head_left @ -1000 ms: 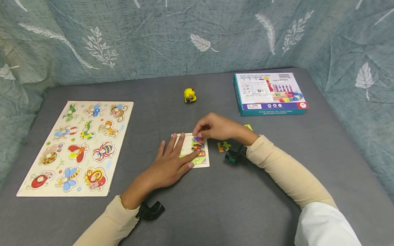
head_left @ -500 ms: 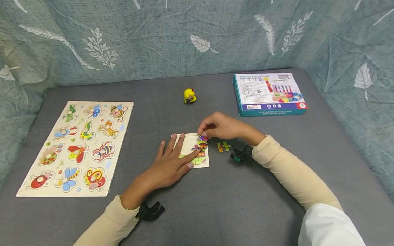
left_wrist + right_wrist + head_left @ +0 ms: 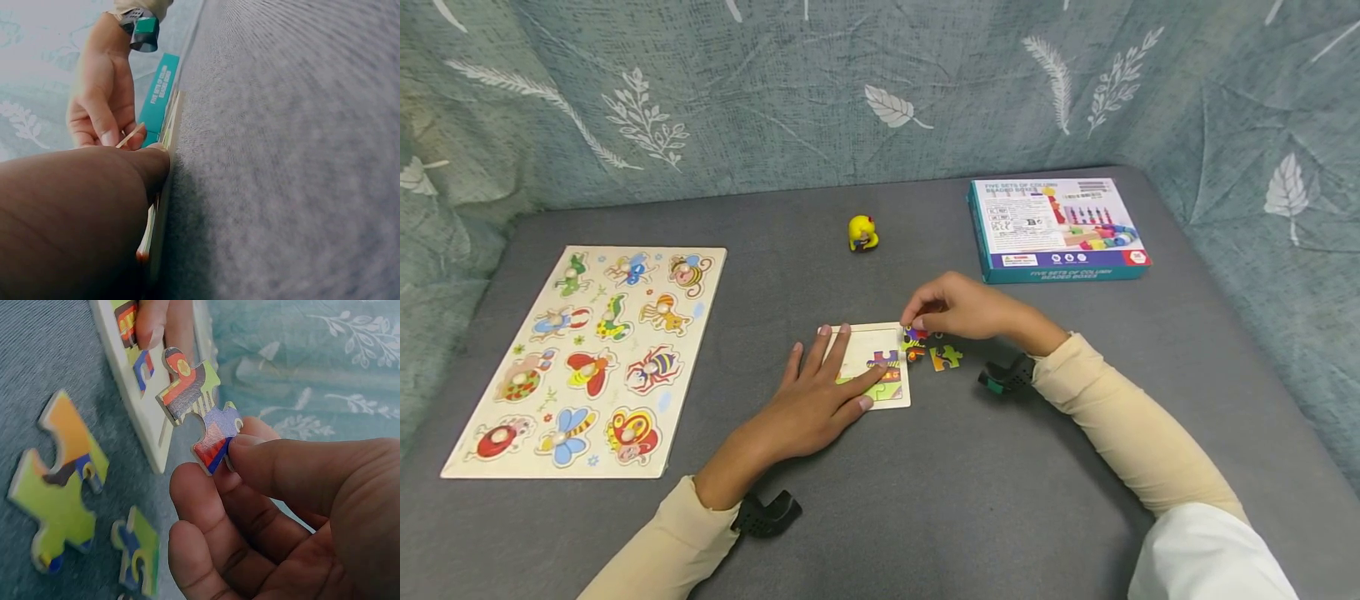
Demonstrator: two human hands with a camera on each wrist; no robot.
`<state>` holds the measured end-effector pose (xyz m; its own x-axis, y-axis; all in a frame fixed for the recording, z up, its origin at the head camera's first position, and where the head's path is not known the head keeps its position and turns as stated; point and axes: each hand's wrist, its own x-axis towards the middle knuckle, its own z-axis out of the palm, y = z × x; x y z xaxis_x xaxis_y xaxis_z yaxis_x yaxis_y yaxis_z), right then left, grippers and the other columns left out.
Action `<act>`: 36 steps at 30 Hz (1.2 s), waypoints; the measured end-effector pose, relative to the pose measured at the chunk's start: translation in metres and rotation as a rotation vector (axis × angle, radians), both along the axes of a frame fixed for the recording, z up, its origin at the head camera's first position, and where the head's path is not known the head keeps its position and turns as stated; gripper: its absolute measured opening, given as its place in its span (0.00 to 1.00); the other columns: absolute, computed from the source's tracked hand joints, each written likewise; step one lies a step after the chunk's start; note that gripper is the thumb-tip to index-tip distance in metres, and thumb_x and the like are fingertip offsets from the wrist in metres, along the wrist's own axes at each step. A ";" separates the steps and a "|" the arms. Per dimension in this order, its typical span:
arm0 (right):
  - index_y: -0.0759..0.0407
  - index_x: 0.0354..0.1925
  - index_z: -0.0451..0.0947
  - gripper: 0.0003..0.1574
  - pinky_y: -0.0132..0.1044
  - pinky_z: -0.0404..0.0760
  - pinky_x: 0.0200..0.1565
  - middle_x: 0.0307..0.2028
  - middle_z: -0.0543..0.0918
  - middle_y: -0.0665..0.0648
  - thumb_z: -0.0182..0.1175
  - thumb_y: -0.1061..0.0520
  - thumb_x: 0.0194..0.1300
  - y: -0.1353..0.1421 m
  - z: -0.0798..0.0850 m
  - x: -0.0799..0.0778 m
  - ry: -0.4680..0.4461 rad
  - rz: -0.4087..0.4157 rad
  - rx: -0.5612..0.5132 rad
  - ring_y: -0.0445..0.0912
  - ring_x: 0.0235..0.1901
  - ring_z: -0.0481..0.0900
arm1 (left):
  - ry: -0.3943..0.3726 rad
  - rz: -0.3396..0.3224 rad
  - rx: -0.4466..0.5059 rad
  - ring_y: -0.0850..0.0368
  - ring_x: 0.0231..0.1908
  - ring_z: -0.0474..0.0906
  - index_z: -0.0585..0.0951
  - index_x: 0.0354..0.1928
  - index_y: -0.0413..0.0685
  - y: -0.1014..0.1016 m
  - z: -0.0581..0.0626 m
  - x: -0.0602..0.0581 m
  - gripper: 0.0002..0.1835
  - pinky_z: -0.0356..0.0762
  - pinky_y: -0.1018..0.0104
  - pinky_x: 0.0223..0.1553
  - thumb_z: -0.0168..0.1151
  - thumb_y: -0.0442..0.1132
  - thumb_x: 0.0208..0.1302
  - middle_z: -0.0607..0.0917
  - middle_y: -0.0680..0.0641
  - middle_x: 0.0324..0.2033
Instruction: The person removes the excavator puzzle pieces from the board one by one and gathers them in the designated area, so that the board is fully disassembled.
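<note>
My left hand [image 3: 808,417] lies with fingers spread across a small wooden puzzle tray [image 3: 868,337], pressing on its near part. Part of a colourful picture fills the tray's lower right, partly under those fingers. Just past the tray's right edge, my right hand [image 3: 973,308] pinches a jigsaw piece between thumb and fingers. The right wrist view shows this jigsaw piece [image 3: 209,415] raised and tilted, printed red, purple, black and green. On the table beside the tray lies a loose green and orange puzzle piece [image 3: 59,487], with another green and blue piece [image 3: 139,550] close to it.
A large peg puzzle board [image 3: 595,333] with insect figures lies at the left. Farther back stand a small yellow toy [image 3: 862,233] and a teal beaded-box package [image 3: 1060,229] at the right. A patterned cloth [image 3: 775,100] hangs behind the grey table.
My right hand has moved right, carrying the jigsaw piece from over the tray to beyond its right edge. The left hand has stayed in place on the tray.
</note>
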<state>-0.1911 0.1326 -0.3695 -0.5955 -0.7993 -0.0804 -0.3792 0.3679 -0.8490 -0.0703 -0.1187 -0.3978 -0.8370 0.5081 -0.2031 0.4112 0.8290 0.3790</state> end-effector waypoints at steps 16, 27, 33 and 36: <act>0.65 0.43 0.85 0.13 0.36 0.76 0.36 0.40 0.86 0.56 0.54 0.70 0.69 0.022 0.002 0.000 0.017 -0.024 0.066 0.44 0.35 0.77 | 0.021 0.001 0.023 0.42 0.73 0.25 0.62 0.73 0.68 -0.002 -0.005 0.000 0.26 0.27 0.36 0.66 0.44 0.54 0.76 0.37 0.40 0.76; 0.69 0.43 0.84 0.14 0.34 0.76 0.36 0.39 0.86 0.59 0.53 0.72 0.66 0.038 0.002 -0.001 -0.018 0.011 0.086 0.44 0.35 0.76 | 0.039 0.000 0.029 0.42 0.73 0.25 0.63 0.73 0.67 -0.002 -0.005 0.001 0.26 0.27 0.36 0.66 0.45 0.54 0.76 0.37 0.39 0.75; 0.68 0.44 0.84 0.14 0.34 0.77 0.37 0.41 0.86 0.59 0.53 0.72 0.67 0.048 0.002 -0.001 -0.016 -0.005 0.116 0.43 0.36 0.78 | 0.044 -0.005 0.038 0.41 0.73 0.26 0.63 0.73 0.66 -0.003 -0.005 0.001 0.26 0.27 0.36 0.66 0.46 0.54 0.76 0.38 0.39 0.75; 0.68 0.43 0.85 0.13 0.34 0.77 0.36 0.39 0.86 0.58 0.54 0.72 0.67 0.054 0.005 -0.001 0.000 -0.011 0.132 0.43 0.34 0.77 | 0.041 -0.004 0.037 0.41 0.73 0.26 0.63 0.73 0.67 -0.003 -0.005 0.001 0.26 0.27 0.36 0.66 0.46 0.54 0.76 0.37 0.39 0.75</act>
